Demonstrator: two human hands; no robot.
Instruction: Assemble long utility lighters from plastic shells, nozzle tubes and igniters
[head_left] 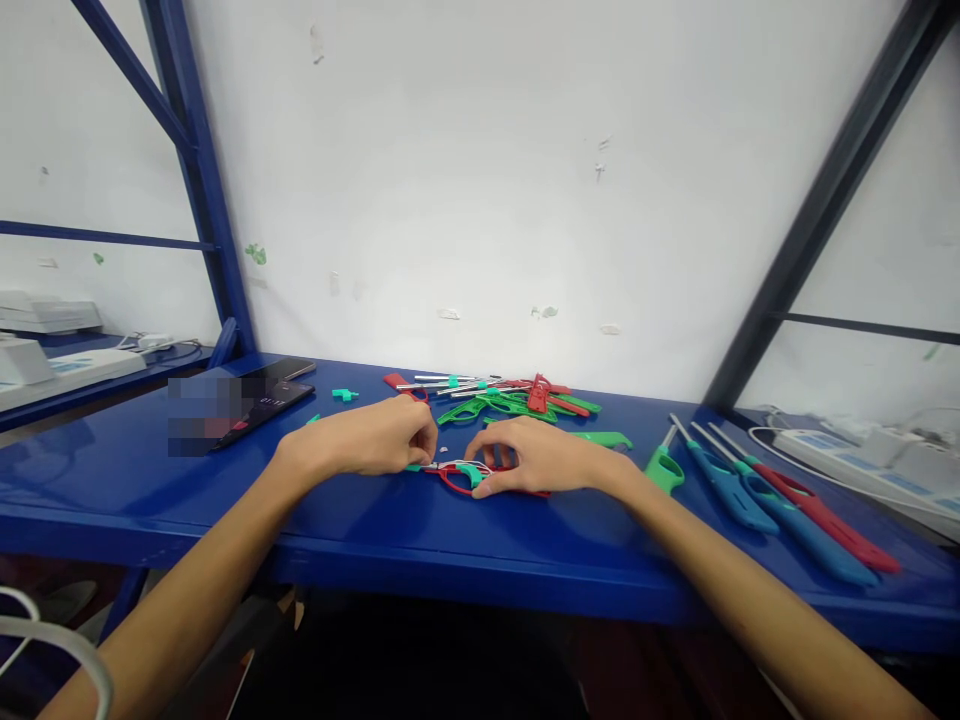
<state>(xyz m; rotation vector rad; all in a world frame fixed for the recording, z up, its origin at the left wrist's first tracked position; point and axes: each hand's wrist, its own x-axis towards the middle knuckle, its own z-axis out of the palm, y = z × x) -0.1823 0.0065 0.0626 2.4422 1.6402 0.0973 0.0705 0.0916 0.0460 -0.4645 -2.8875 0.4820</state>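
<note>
A red lighter casing half (451, 483) lies on the blue table, with a teal trigger (472, 474) and a thin white wire (459, 464) in it. My right hand (529, 455) grips the casing, thumb at the near side and fingers curled over the far side, covering most of its handle. At the casing's left end my left hand (390, 436) is closed with its fingertips pinched down. A bit of teal plastic (413, 467) shows under those fingertips; what they pinch is hidden. Just beyond the casing sits a small pale piece (443, 450).
Behind my hands lies a pile of red and green casing halves (517, 402) and metal lighter tubes (450, 385). Several whole long-necked lighters (787, 515) lie at right. A phone (266, 408) and a loose teal part (345, 395) are at left. A white wall (480, 200) rises behind.
</note>
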